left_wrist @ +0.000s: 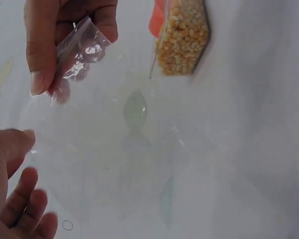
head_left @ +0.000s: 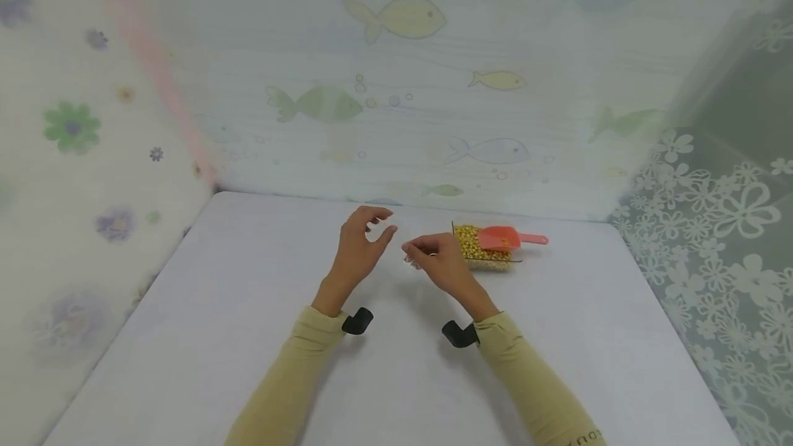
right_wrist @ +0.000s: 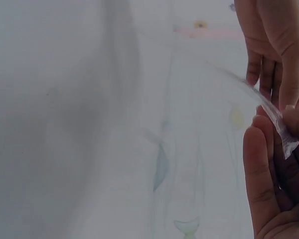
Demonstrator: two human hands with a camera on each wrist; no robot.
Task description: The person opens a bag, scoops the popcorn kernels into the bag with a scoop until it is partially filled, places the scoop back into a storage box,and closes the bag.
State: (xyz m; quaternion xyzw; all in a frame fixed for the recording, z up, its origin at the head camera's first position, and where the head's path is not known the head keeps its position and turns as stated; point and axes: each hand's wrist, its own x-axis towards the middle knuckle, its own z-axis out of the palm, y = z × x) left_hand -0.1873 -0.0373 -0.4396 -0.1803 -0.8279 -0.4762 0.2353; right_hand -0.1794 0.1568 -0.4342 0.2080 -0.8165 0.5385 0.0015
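My right hand (head_left: 441, 261) pinches a small clear plastic bag (left_wrist: 79, 57) between thumb and fingers, above the white table. The bag is crinkled and shiny, and in the right wrist view a thin strip of it (right_wrist: 283, 132) shows between the fingertips. My left hand (head_left: 361, 245) is held just left of the bag, its thumb and fingers apart and loosely bent. No thing can be made out between the left fingers, though the film is so clear that contact with its edge is hard to judge.
Behind my right hand a clear container (head_left: 489, 266) of yellow corn kernels (head_left: 467, 243) stands on the white table (head_left: 248, 336). A pink scoop (head_left: 498, 237) lies on the kernels, handle to the right. Patterned curtains (head_left: 396, 122) bound the table at back and sides.
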